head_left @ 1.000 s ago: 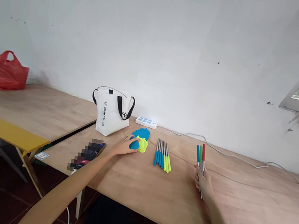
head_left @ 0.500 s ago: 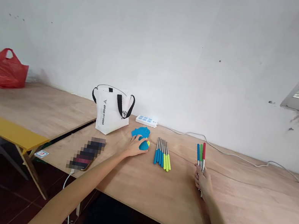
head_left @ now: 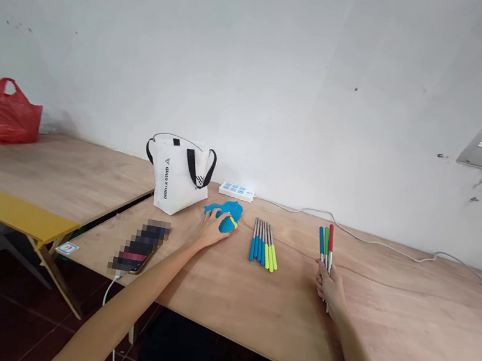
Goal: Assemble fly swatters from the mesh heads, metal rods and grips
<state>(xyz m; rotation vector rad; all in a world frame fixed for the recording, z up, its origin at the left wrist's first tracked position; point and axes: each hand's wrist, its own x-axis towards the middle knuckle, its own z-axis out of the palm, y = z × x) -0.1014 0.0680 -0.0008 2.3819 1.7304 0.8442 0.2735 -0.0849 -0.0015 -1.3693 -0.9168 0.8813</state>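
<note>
The left hand (head_left: pixel 210 232) is partly open, its thumb and fingers spread in an arc and grasping a small, rounded blue piece (head_left: pixel 227 225) between them. A bright yellow-green edge (head_left: pixel 234 224) shows beside that piece, close to the fingertips. Just beyond the hand, a flat, irregularly shaped blue piece (head_left: pixel 234 207) lies on the pale brown wooden surface (head_left: pixel 213 284). The right hand (head_left: pixel 331 285) is clenched around a bundle of slim metal sticks with blue, green and red handles (head_left: pixel 331 239); the coloured ends point away from the person, and the bare metal ends emerge below the fist.

Between the two hands, touching neither, lies a fanned row of metal sticks with blue and yellow-green handles (head_left: pixel 260 250), handles toward the person. A white bag with black straps (head_left: pixel 175 184) stands upright behind the left hand.
</note>
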